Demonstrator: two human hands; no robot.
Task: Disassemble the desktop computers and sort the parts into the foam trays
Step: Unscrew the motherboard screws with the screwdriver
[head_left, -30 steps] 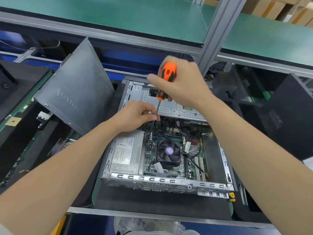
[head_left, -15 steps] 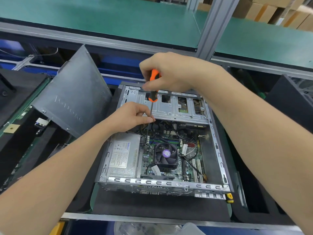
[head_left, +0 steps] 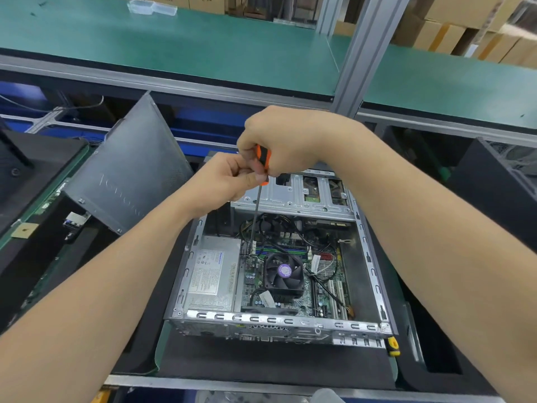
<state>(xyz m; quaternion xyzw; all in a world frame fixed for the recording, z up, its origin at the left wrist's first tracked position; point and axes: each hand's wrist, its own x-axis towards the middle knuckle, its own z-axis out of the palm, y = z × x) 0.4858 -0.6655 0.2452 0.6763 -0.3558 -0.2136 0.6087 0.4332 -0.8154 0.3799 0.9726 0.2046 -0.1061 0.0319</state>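
Observation:
An open desktop case (head_left: pixel 374 286) lies flat in front of me, showing the motherboard, a black CPU fan (head_left: pixel 283 273) and a silver power supply (head_left: pixel 212 274). My right hand (head_left: pixel 287 144) grips the orange-and-black handle of a screwdriver (head_left: pixel 263 161) from above. Its thin shaft runs down to the board's left edge, beside the power supply. My left hand (head_left: pixel 220 181) pinches the screwdriver at the bottom of the handle, where the shaft begins.
A grey side panel (head_left: pixel 128 175) leans tilted at the left of the case. Black foam trays (head_left: pixel 35 181) lie left and right. A second screwdriver with a yellow handle (head_left: pixel 393 344) pokes out at the case's near right corner. A green shelf spans the back.
My left hand has slid up the shaft from near the board to the handle's base. My right hand has shifted slightly on the handle. The view has tilted.

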